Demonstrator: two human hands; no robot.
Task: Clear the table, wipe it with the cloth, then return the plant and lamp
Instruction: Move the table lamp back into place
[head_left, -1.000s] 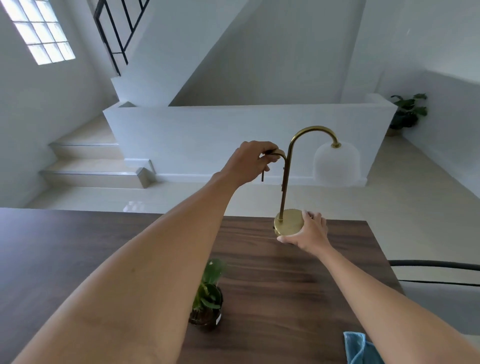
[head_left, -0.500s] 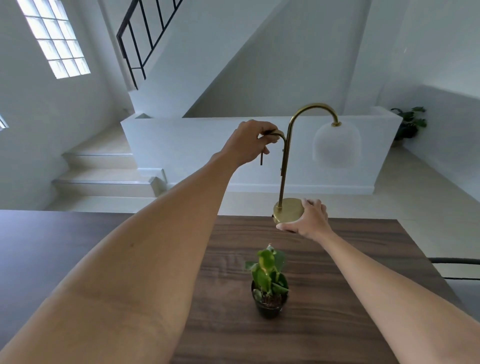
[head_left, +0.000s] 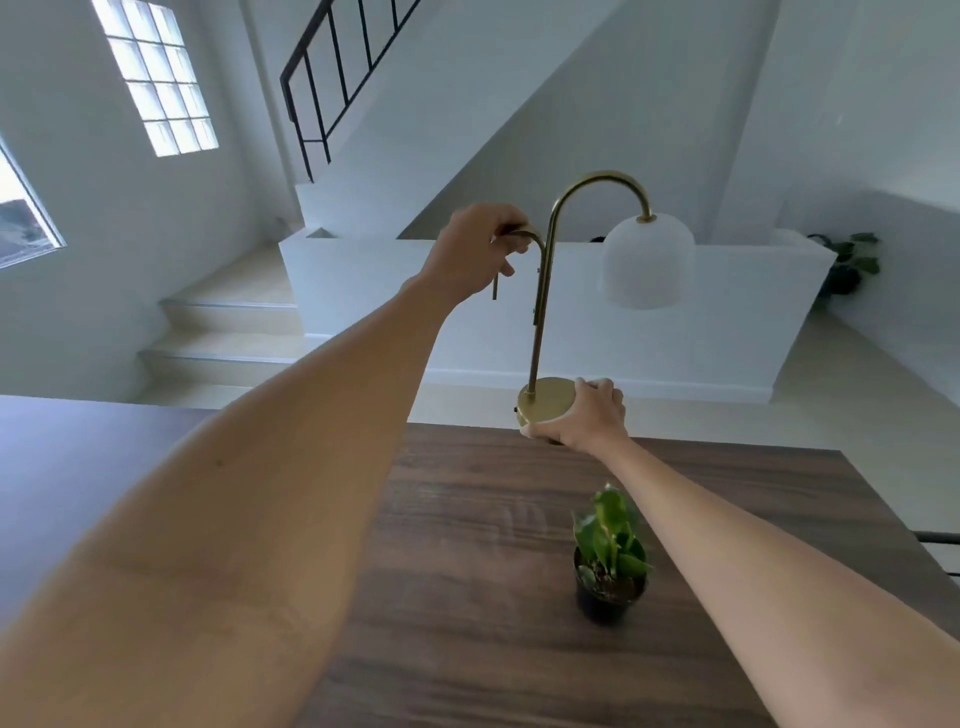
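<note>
Left hand (head_left: 475, 249) is curled round the small hooked handle of the lamp (head_left: 545, 312); right hand (head_left: 587, 415) is clasped on its round base, as a second ago. Lamp is held at the table's (head_left: 467, 519) far edge. Plant (head_left: 610, 561), nearer than the right hand, is already returned; lamp placement is judged nearly done.

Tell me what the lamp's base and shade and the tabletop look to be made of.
Lamp base: seemingly brass-toned metal, satin finish; it shows an even gold sheen with soft highlights. Shade: frosted white glass or perhaps plastic; milky and matte, and the view cannot settle which. Table: dark wood or a wood-look veneer, with streaked brown grain and a faint reflection on it.
</note>
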